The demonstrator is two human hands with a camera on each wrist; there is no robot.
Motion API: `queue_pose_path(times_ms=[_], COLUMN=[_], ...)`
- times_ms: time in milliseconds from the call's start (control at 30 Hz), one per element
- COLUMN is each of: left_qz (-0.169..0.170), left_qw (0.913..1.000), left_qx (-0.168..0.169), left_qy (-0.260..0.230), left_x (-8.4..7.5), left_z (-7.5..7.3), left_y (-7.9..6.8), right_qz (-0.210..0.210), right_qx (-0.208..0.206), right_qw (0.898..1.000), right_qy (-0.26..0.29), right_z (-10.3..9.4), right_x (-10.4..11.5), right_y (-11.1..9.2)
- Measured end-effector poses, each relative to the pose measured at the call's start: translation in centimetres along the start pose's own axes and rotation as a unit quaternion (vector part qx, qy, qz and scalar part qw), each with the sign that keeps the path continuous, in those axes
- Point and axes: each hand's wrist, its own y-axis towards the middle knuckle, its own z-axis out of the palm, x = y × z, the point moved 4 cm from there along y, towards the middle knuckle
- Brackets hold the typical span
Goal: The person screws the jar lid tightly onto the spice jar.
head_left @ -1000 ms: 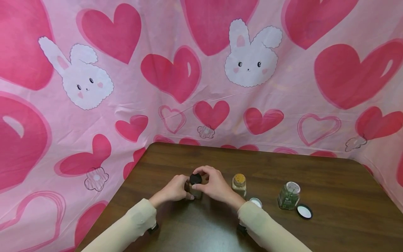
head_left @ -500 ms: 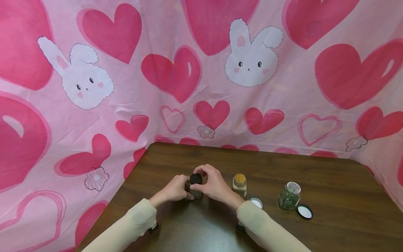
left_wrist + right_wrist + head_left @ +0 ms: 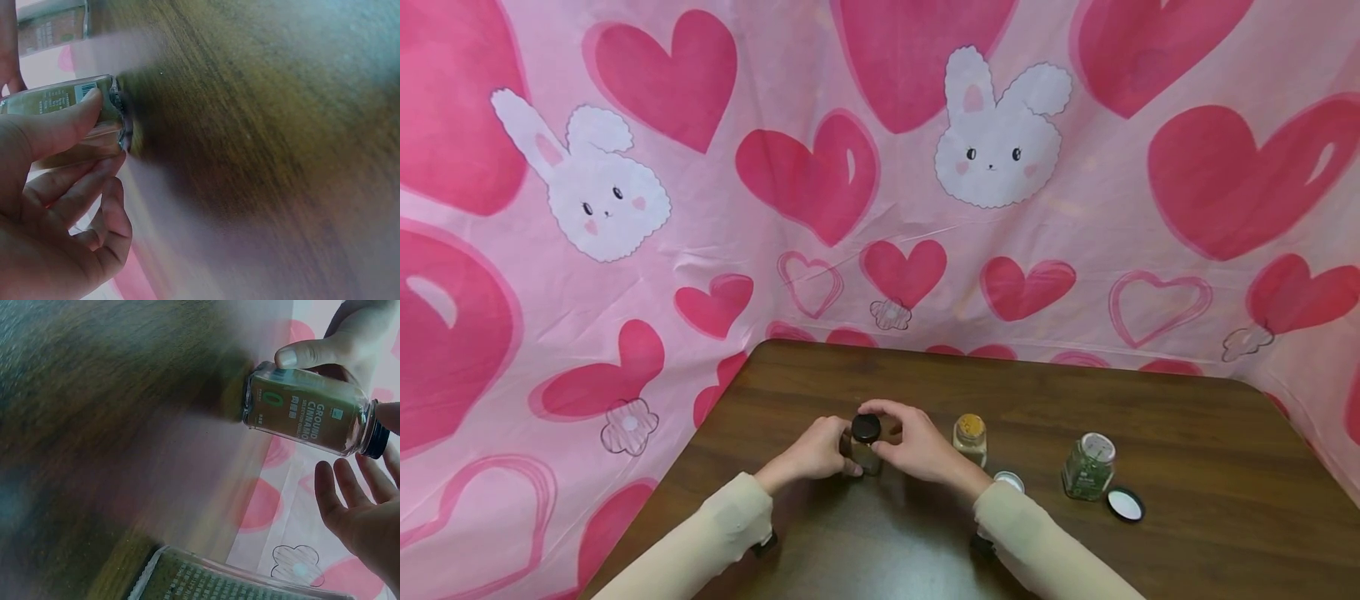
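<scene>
A glass spice jar (image 3: 867, 461) stands upright on the table, and its label in the right wrist view reads ground cinnamon. On top sits its black cap (image 3: 866, 427). My left hand (image 3: 814, 451) grips the jar low on its body, with the thumb across one side in the left wrist view. My right hand (image 3: 922, 448) is at the cap, its thumb and fingers loosely curved around it. In the right wrist view the thumb (image 3: 389, 416) meets the cap, while the other fingers spread below it. Part of the cap's rim is hidden there.
Right of my hands stands an uncapped jar of yellow-brown powder (image 3: 972, 440), with an upturned lid (image 3: 1010, 481) beside it. Farther right is a jar of green herbs (image 3: 1088, 467) with a black lid (image 3: 1126, 504) lying upside down. A pink heart-print cloth (image 3: 820, 192) hangs behind the table.
My right hand's fingers have loosened and spread around the cap, and the hand has turned and lowered slightly. More of the cap shows. My left hand stays put on the jar.
</scene>
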Motion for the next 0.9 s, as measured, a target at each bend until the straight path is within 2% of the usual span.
queue_pose_path(times_ms=[200,267,333,400,467,600,700,733,900], left_qz=[-0.003,0.010,0.017,-0.001,-0.005,-0.012,-0.009,-0.020,-0.010], left_qw=[1.0000,0.9999,0.9998,0.9999,0.9998,0.9998,0.9999,0.9997,0.9999], left_qx=[0.003,0.000,0.001,0.011,0.011,0.011,0.010,0.012,0.007], left_qy=[-0.008,0.001,0.009,-0.009,-0.015,-0.012,-0.008,-0.011,-0.001], left_x=[0.9,1.7,1.9,0.5,-0.2,-0.8,-0.3,-0.5,3.2], left_z=[0.3,0.6,0.7,0.2,0.0,-0.1,0.1,-0.1,1.2], left_y=[0.2,0.3,0.3,0.2,0.1,0.0,0.0,0.0,0.6], right_qz=[0.017,0.020,0.021,0.020,0.019,0.019,0.019,0.019,0.023], right_qx=[0.005,0.004,0.004,0.004,0.004,0.003,0.002,0.002,0.003], right_qw=[1.000,1.000,1.000,1.000,1.000,1.000,1.000,1.000,1.000], right_qy=[0.011,0.013,0.016,0.018,0.017,0.011,0.009,0.008,0.010], right_z=[0.0,-0.1,-0.1,-0.1,-0.2,-0.2,-0.1,-0.1,-0.1], right_x=[-0.2,-0.2,-0.2,-0.2,-0.2,-0.2,-0.2,-0.3,-0.3], right_y=[0.1,0.1,0.1,0.2,0.2,0.3,0.3,0.3,0.3])
